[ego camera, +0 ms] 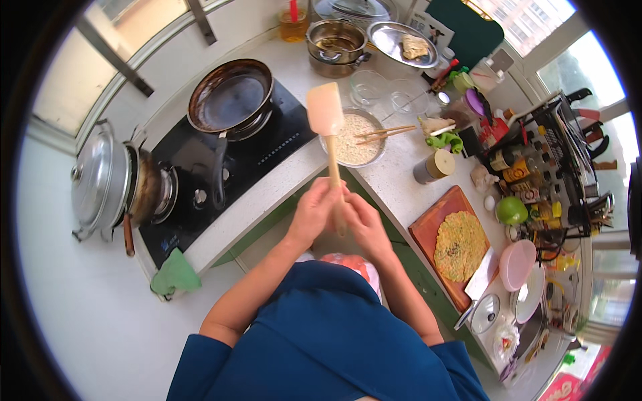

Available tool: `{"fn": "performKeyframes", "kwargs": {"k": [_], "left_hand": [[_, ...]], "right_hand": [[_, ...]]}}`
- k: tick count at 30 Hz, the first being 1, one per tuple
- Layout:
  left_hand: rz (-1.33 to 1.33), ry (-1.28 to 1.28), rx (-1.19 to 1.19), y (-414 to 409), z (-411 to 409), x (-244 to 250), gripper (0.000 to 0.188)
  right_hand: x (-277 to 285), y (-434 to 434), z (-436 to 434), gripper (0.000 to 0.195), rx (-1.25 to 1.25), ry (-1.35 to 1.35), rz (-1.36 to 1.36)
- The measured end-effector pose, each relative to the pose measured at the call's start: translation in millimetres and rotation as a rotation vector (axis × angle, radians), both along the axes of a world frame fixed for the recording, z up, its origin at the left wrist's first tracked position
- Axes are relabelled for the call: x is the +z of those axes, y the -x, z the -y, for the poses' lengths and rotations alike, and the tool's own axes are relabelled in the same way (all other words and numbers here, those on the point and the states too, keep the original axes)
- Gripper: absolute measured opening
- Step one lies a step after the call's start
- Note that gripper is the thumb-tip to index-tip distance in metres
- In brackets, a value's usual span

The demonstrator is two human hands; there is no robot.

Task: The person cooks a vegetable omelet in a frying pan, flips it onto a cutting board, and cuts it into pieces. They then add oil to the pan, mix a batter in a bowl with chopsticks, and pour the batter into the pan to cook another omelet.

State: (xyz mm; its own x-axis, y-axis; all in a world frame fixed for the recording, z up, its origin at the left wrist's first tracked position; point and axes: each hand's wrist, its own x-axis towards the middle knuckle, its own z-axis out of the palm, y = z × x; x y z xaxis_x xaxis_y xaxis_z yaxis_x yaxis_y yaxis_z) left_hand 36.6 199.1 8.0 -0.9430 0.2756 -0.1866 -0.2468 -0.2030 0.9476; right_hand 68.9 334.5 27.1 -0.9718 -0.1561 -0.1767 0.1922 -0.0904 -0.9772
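My left hand [314,209] and my right hand [365,220] are both closed around the wooden handle of a spatula [325,110], whose pale, broad head points away from me. Beyond it, partly covered by the spatula, a metal bowl [382,151] holds a lumpy, pale batter with chopsticks [396,130] resting in it. A dark frying pan [230,97] sits on the far burner of the black gas hob [200,165]. At the right, a browned flat pancake [460,245] lies on a wooden cutting board [422,225], with a cleaver [482,275] at its near edge.
A lidded pot [103,180] stands on the left burner; a green cloth [175,274] hangs at the counter's corner. Glass bowls [368,87], a metal pot [336,45] and a metal plate [391,42] stand at the back. A capped jar [434,167] and a pink bowl [517,265] are right.
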Motion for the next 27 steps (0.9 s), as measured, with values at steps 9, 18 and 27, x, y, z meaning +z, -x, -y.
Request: {"fn": "performKeyframes", "kwargs": {"k": [9,18,27], "left_hand": [[-0.527,0.376,0.366,46,85,15,0.034],[0.416,-0.074,0.430,44,225,-36,0.057],[0.410,-0.183,0.222,73,209,-21,0.033]], "right_hand": [[-69,80,3,0.030,-0.585,-0.962,-0.485],[-129,96,-49,0.048,-0.452,-1.432,-0.489],[-131,97,-56,0.047,-0.291,-1.393,-0.432]]}}
